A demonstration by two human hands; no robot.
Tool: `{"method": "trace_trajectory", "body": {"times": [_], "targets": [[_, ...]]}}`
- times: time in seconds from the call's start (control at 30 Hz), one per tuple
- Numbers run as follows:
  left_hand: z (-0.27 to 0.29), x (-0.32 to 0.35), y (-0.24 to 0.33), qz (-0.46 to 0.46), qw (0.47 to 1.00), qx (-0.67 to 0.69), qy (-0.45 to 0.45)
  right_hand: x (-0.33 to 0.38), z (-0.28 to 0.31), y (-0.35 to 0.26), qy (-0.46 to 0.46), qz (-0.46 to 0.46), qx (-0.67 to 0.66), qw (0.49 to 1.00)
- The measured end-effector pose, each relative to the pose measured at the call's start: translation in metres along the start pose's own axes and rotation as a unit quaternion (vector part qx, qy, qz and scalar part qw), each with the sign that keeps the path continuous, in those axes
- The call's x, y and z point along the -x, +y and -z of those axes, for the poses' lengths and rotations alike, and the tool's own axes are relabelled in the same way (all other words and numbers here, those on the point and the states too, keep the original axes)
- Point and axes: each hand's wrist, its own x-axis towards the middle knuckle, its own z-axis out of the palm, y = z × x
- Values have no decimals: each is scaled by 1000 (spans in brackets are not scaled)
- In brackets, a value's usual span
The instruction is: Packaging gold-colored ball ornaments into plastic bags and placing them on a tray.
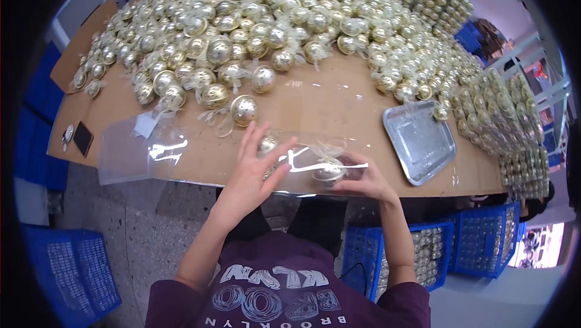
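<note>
My right hand (363, 178) grips a shiny gold ball ornament (328, 172) with a pale ribbon, at the near edge of the brown table (339, 95). My left hand (254, 167) is flat with its fingers spread, resting on a long clear plastic sleeve (130, 152) that lies along the table's front edge. A second gold ball (267, 143) shows just beyond the left fingers, inside or under the clear plastic. One loose gold ball (244, 110) sits a little farther back.
A large heap of gold ball ornaments (260, 25) covers the far half of the table. An empty metal tray (419, 140) lies at the right. Packed rows of balls (514, 128) stand far right. A dark phone (83, 138) lies at left. Blue crates (484, 237) sit on the floor.
</note>
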Motion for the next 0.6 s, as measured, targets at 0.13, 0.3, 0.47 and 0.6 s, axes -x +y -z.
{"method": "trace_trajectory", "body": {"times": [0.13, 0.3, 0.47, 0.6], "targets": [[-3, -1, -7, -85, 995, -58, -17, -43, -40, 5, 53, -70, 4, 996], [1, 7, -3, -80, 993, -84, 4, -42, -32, 0, 61, -85, -9, 994], [3, 5, 0, -63, 995, -82, -3, -59, 79, -7, -42, -70, 36, 996], [5, 5, 0, -56, 995, -79, -4, -145, 69, -37, 116, 117, 310, 936]]}}
